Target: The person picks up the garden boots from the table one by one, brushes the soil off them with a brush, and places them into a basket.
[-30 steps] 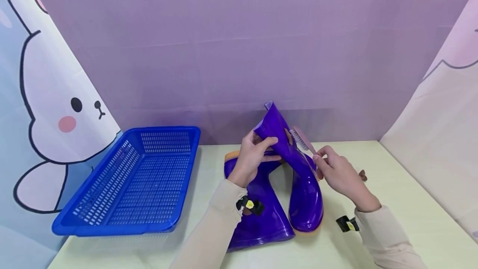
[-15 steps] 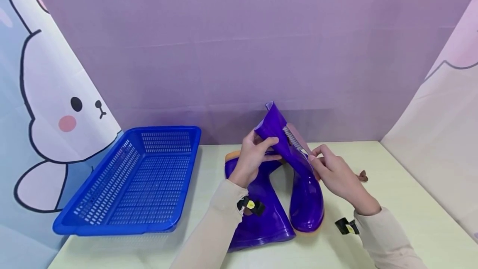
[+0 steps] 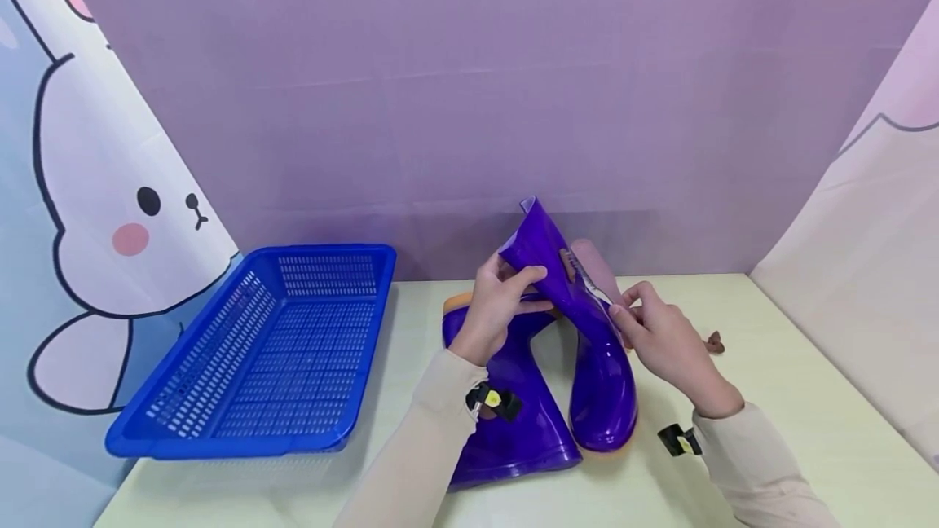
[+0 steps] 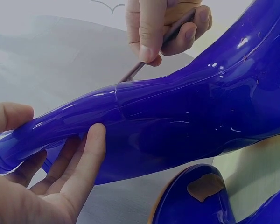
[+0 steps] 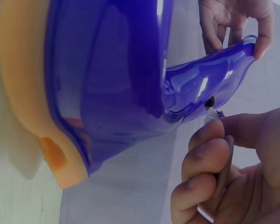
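A glossy purple rain boot (image 3: 603, 402) with an orange sole stands tilted, its shaft leaning up and left. Near the top opening, my left hand (image 3: 497, 304) grips the shaft, squeezing it flat in the left wrist view. My right hand (image 3: 663, 341) pinches the handle of a pink brush (image 3: 596, 269), bristles toward the shaft's right side. Beside the bristles a brown patch (image 3: 567, 266) shows on the boot. Under my left forearm lies a second purple boot (image 3: 524, 430); the left wrist view shows a brown smear (image 4: 205, 186) on it.
To the left stands a blue plastic basket (image 3: 308, 357) with slotted sides. A small brown lump (image 3: 714, 342) lies on the pale table (image 3: 800, 381) beyond my right wrist. A purple cloth backdrop (image 3: 440, 104) hangs behind the table's far edge.
The brush swept left across the shaft, then back to the right, and has turned so more of its pink back shows. My left hand and both boots stay nearly where they were.
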`<act>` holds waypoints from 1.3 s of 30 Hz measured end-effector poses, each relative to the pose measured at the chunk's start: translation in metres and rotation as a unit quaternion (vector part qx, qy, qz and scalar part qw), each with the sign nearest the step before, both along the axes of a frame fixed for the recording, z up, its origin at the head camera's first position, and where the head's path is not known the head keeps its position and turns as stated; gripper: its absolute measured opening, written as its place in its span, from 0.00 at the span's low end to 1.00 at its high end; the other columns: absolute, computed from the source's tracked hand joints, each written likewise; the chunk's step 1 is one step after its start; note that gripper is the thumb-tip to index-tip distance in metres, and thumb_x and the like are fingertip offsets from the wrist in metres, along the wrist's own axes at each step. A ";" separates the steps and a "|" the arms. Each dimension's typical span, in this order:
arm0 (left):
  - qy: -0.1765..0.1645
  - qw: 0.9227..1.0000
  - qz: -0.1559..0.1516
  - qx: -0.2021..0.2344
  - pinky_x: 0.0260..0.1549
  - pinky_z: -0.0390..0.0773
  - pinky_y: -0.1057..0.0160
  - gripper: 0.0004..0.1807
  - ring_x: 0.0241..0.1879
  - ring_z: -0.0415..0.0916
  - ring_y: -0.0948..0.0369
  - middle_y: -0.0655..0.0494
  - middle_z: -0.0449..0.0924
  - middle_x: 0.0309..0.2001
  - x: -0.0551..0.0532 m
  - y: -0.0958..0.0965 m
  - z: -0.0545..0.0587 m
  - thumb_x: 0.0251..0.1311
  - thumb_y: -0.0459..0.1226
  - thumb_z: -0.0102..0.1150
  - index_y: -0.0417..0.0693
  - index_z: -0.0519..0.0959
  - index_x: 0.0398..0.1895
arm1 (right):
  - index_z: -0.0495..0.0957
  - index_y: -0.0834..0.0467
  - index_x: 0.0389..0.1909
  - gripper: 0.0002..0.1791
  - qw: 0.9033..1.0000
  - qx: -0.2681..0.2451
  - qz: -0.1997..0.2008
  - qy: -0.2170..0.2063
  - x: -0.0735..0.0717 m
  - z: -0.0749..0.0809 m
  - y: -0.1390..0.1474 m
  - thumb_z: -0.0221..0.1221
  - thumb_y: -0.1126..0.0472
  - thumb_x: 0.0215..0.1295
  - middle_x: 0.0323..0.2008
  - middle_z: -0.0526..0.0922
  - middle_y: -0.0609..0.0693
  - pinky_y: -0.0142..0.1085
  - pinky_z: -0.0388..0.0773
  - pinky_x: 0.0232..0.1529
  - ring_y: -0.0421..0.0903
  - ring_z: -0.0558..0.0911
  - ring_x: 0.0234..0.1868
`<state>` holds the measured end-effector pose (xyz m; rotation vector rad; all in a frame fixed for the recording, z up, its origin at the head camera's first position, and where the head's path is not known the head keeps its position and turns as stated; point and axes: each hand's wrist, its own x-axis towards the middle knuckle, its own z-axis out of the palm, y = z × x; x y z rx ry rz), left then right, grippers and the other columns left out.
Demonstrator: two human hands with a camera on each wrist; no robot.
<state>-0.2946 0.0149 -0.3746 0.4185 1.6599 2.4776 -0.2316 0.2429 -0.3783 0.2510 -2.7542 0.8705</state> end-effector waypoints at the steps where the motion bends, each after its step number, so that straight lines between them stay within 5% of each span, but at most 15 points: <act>1: 0.000 1.000 0.000 0.000 0.49 0.84 0.38 0.20 0.39 0.86 0.58 0.52 0.82 0.45 0.000 0.000 0.000 0.65 0.32 0.64 0.46 0.76 0.60 | 0.69 0.61 0.49 0.14 1.000 0.002 0.000 0.003 0.000 -0.001 0.000 0.49 0.52 0.81 0.21 0.79 0.51 0.34 0.66 0.21 0.42 0.72 0.20; 16: 0.001 1.000 0.004 0.002 0.49 0.84 0.37 0.19 0.38 0.86 0.58 0.53 0.82 0.45 -0.001 0.001 -0.001 0.65 0.32 0.63 0.47 0.77 0.60 | 0.68 0.57 0.41 0.07 0.995 0.088 0.003 0.042 0.000 -0.007 -0.012 0.49 0.58 0.80 0.18 0.67 0.47 0.36 0.61 0.17 0.44 0.69 0.18; 27: 0.002 1.000 -0.002 -0.004 0.47 0.85 0.40 0.19 0.40 0.86 0.58 0.51 0.82 0.47 0.000 0.001 -0.001 0.65 0.32 0.64 0.49 0.77 0.59 | 0.70 0.59 0.37 0.16 1.000 0.003 -0.006 0.013 0.000 -0.001 0.001 0.42 0.55 0.83 0.22 0.74 0.49 0.34 0.64 0.17 0.43 0.68 0.18; 33: 0.001 1.000 -0.004 -0.004 0.48 0.84 0.40 0.18 0.40 0.86 0.58 0.51 0.82 0.47 0.001 0.001 0.000 0.66 0.32 0.63 0.49 0.77 0.58 | 0.71 0.60 0.38 0.21 0.998 -0.061 0.027 -0.007 0.001 0.001 -0.002 0.40 0.49 0.84 0.21 0.72 0.49 0.35 0.66 0.20 0.41 0.69 0.19; 39: 0.003 1.000 -0.003 -0.005 0.48 0.85 0.40 0.18 0.39 0.86 0.58 0.51 0.83 0.47 0.003 0.001 0.002 0.66 0.33 0.63 0.50 0.77 0.58 | 0.70 0.58 0.36 0.16 0.999 -0.006 0.037 0.025 0.003 0.001 -0.008 0.42 0.54 0.84 0.21 0.68 0.46 0.33 0.64 0.20 0.41 0.68 0.20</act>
